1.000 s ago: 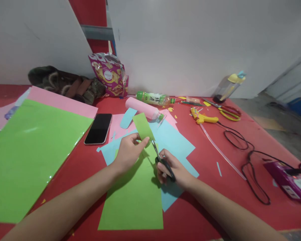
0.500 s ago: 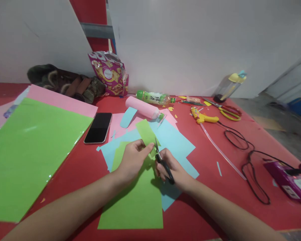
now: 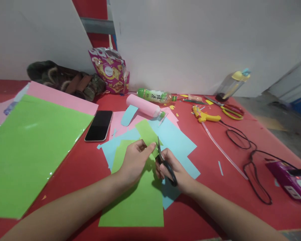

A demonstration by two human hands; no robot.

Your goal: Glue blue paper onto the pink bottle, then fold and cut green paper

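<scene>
Head camera, and here's the action: the left hand pinches a green paper strip between thumb and fingers, the strip poking out at its one o'clock! Over at four o'clock of that strip, the right hand grips black-handled scissors, fingers round the handles, blades right at the strip's edge. From the right hand, the strip sits at about eleven o'clock. Below both hands, towards six, lies a larger green sheet, overlapping blue paper. The phone rests at the left hand's ten o'clock.
</scene>
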